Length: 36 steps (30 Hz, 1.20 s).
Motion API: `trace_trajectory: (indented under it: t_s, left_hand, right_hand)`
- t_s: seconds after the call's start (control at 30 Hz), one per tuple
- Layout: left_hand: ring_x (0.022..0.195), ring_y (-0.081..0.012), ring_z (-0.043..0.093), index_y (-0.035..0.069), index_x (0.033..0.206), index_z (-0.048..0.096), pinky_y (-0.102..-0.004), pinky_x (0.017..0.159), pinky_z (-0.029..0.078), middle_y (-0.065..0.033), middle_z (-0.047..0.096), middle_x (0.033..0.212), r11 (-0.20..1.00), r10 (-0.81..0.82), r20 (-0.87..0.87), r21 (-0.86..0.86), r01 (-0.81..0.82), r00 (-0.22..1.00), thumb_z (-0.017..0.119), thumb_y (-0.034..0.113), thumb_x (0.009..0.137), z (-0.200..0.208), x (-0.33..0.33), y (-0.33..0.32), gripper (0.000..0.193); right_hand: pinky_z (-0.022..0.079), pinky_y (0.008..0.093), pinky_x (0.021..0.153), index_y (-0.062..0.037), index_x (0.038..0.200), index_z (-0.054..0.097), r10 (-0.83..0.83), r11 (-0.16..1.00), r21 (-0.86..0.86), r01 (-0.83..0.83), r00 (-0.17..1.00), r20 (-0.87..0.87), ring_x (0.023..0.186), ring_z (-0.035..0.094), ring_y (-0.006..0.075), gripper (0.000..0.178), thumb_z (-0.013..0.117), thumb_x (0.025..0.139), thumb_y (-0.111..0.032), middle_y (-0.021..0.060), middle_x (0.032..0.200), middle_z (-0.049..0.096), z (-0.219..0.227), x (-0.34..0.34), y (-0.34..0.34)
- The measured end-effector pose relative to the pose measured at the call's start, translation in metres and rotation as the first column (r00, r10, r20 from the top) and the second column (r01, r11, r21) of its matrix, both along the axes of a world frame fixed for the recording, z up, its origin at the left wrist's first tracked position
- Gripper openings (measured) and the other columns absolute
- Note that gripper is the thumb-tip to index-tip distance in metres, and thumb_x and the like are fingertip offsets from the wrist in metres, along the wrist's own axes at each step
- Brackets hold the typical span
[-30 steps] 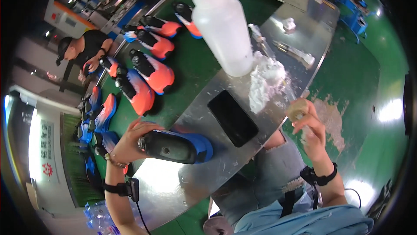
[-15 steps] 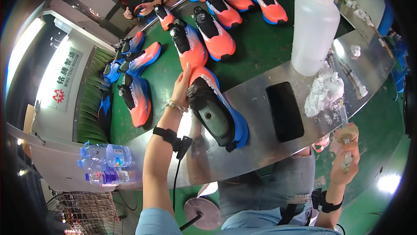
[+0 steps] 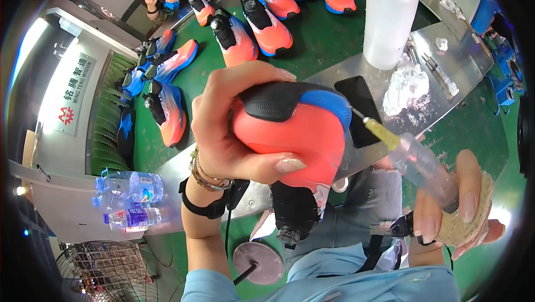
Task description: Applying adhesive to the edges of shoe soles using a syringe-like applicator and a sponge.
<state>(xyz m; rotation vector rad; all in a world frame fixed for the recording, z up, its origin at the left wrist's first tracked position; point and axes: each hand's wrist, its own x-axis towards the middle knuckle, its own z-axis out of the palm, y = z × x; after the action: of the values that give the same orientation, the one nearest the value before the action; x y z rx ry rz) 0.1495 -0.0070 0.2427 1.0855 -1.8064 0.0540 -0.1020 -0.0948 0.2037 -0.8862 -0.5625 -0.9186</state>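
Standing at one o'clock on the steel table (image 3: 329, 76): a tall translucent white jug (image 3: 390, 15), cap on, contents not discernible through its wall. At eight o'clock, two clear plastic water bottles (image 3: 131, 199) lie on a grey ledge, fill level unclear. Right hand (image 3: 454, 210), at four o'clock, closed around a clear syringe-type applicator (image 3: 415, 160) and a tan round pad (image 3: 473, 213); the yellowish nozzle tip angles up toward ten o'clock, just beside the shoe. Left hand (image 3: 231, 129), centre frame, wrist bent, thumb and fingers clamped on the heel of an orange, black and blue sports shoe (image 3: 295, 134), raised close to the camera above the table edge. Black phone (image 3: 356, 109) flat on the steel behind it; crumpled white wad (image 3: 407, 84) at two o'clock. More shoes (image 3: 256, 23) rowed on the green belt at twelve.
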Motion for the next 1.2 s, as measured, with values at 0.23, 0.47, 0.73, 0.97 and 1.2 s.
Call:
trace_trajectory:
  t_s: [0.23,0.47,0.73,0.97,1.2]
  left_hand:
    - [0.075,-0.0190,0.062,-0.005,0.100,0.053,-0.0272,0.067,0.050,-0.0136,0.061,0.093,1.000,0.011,-0.130,-0.020,-0.013,0.992,0.082,0.041,0.052,-0.004,-0.011,-0.003,0.072]
    - [0.076,-0.0240,0.061,-0.007,0.103,0.045,-0.0313,0.068,0.051,-0.0168,0.057,0.091,0.998,-0.055,0.041,0.000,0.055,0.998,0.072,0.058,0.056,-0.001,-0.003,-0.012,0.084]
    - [0.083,-0.0193,0.056,-0.007,0.106,0.045,-0.0298,0.074,0.045,-0.0143,0.055,0.098,0.961,0.273,-0.337,0.146,-0.236,0.901,0.071,0.063,0.054,-0.016,0.000,-0.005,0.091]
    - [0.094,-0.0199,0.052,-0.006,0.111,0.044,-0.0324,0.084,0.040,-0.0129,0.052,0.105,0.847,0.530,-0.104,0.104,-0.521,0.842,0.046,0.079,0.063,-0.022,0.025,0.001,0.098]
    - [0.099,-0.0220,0.052,-0.005,0.118,0.038,-0.0330,0.082,0.044,-0.0145,0.050,0.110,0.935,0.303,-0.294,-0.090,-0.342,0.906,0.044,0.070,0.073,-0.050,0.066,0.007,0.088]
  right_hand:
    - [0.047,0.0380,0.061,-0.0059,0.070,0.049,0.060,0.996,0.070,-0.048,0.982,-0.178,0.070,0.054,0.0293,0.040,0.057,0.081,-0.044,0.0103,0.092,0.044,0.007,-0.007,0.001]
    - [0.050,0.0378,0.058,-0.0016,0.076,0.049,0.055,0.992,0.126,-0.008,0.924,-0.378,0.060,0.056,0.0277,0.039,0.057,0.083,-0.040,0.0053,0.084,0.047,0.013,-0.016,-0.004]
    - [0.054,0.0381,0.057,-0.0061,0.063,0.061,-0.083,0.995,0.048,0.089,0.990,-0.111,0.064,0.056,0.0324,0.044,0.049,0.083,-0.044,0.0198,0.086,0.048,-0.015,0.009,-0.010]
    - [0.054,0.0406,0.063,-0.0052,0.063,0.066,0.034,0.999,0.023,-0.034,0.999,-0.004,0.067,0.058,0.0341,0.048,0.050,0.079,-0.048,0.0269,0.094,0.046,-0.047,0.026,-0.017]
    - [0.048,0.0370,0.063,-0.0140,0.052,0.061,0.104,0.995,0.010,-0.104,0.981,-0.163,0.063,0.058,0.0288,0.045,0.053,0.080,-0.048,0.0100,0.090,0.046,-0.063,0.032,-0.018]
